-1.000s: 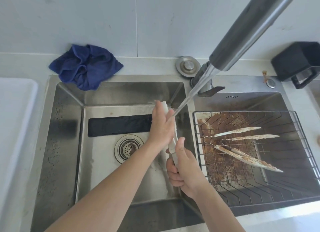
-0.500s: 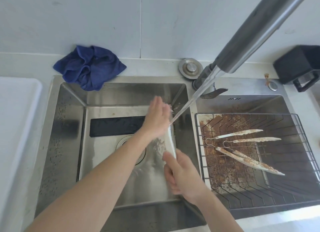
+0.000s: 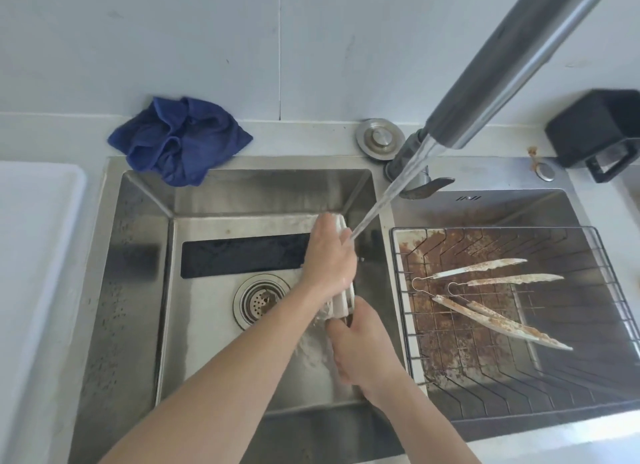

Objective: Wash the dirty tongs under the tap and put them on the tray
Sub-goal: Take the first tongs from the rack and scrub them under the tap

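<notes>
White tongs (image 3: pixel 341 302) stand nearly upright over the left sink basin. My right hand (image 3: pixel 363 346) grips their lower end. My left hand (image 3: pixel 327 256) is wrapped around their upper part, where the water stream (image 3: pixel 384 200) from the tap (image 3: pixel 512 58) strikes. Only a short stretch of the tongs shows between the hands, plus a tip above my left hand. Two more dirty tongs (image 3: pixel 491 280) (image 3: pixel 502 321), smeared brown, lie in the wire basket (image 3: pixel 401 290) over the right basin. A white tray (image 3: pixel 31 238) lies on the counter at far left.
The left sink (image 3: pixel 138 290) has a drain strainer (image 3: pixel 259 301) and a dark slot at the back. A blue cloth (image 3: pixel 180 138) lies on the rim behind it. A round metal cap (image 3: pixel 379 138) and a black holder (image 3: pixel 595 131) stand on the back counter.
My left hand has slid along the upper part of the tongs, from up near the tip a little way down, rubbing them under the running water. My right hand keeps its grip on the lower end.
</notes>
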